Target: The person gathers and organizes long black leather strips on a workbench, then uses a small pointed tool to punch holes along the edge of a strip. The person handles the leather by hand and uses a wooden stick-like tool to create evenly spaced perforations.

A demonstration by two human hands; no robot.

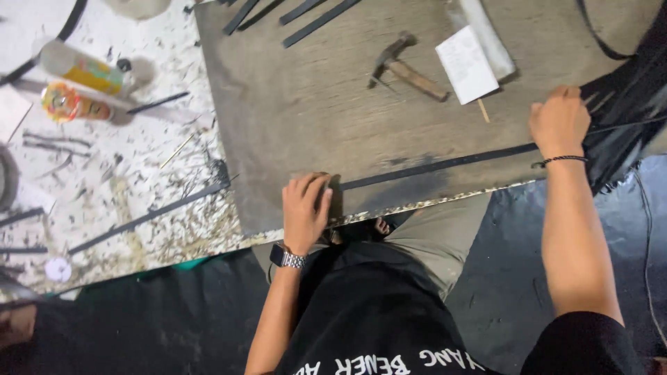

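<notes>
Black strip (431, 167) lies stretched along the near edge of a grey board (313, 104), running between both hands. The left hand (304, 208) presses flat on the strip's near end, fingers together, a metal watch (287, 258) on the wrist. The right hand (559, 119) is closed in a fist around the strip's far end, a dark cord bracelet (559, 161) below it. A hammer (406, 66) with a wooden handle lies on the board, beside a white card (467, 64). Two tubes (76, 83) rest on the littered white floor (139, 201) to the left.
</notes>
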